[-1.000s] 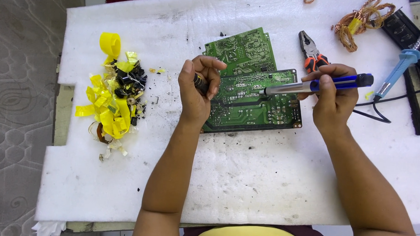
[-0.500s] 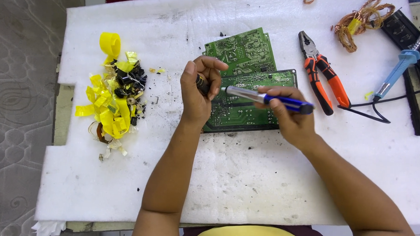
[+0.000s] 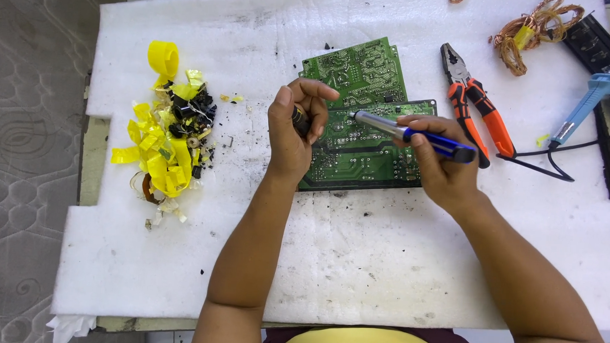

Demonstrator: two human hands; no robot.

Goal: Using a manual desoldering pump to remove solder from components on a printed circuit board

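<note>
A green circuit board (image 3: 366, 150) is laid flat on the white foam, solder side up, its long edges running left to right. Its left end is covered by the left hand (image 3: 294, 134), in whose curled fingers a small dark part (image 3: 300, 120) is pinched at the board's edge. A blue-and-silver pen-shaped tool (image 3: 404, 133) is gripped in the right hand (image 3: 440, 166) and held slanted low over the board, its metal tip pointed left toward the dark part.

There are 2 green circuit boards (image 3: 362, 75), 1 pair of orange-handled pliers (image 3: 475, 106) and 1 blue-handled soldering iron (image 3: 588, 107). There is also 1 blue pen-shaped tool (image 3: 414, 135), 1 copper wire coil (image 3: 533, 31) and 1 heap of yellow tape scraps (image 3: 164, 139).
</note>
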